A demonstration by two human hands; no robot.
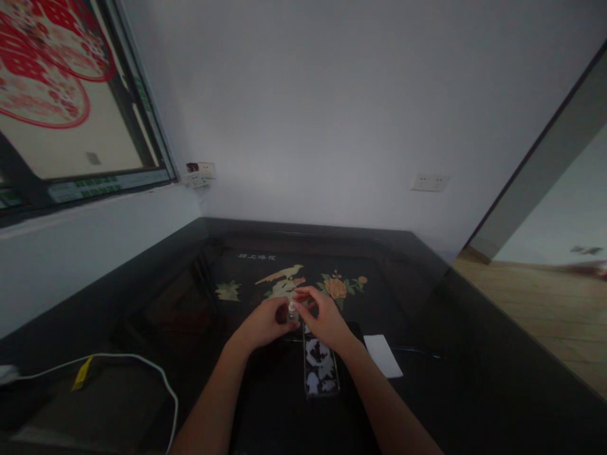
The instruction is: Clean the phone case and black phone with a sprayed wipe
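Near the middle of the dark glossy table (199, 379), a small clear bottle (293, 312) with a white cap is between my two hands. My left hand (265, 323) is closed around the bottle's body from the left. From the right, my right hand (326, 316) pinches the white cap between thumb and fingers. Just below my right hand lies a clear phone case (321, 370) with pale, sticker-like shapes on it, its upper end partly hidden by that hand. A white card or folded paper (383, 356) rests to the right of my right forearm.
A white cable (137, 357) with a yellow tag (82, 374) curves across the table's left side. The tabletop bears a bird and flower picture (336, 287). Behind stands a pale wall with sockets (430, 182); a window (95, 95) is at left.
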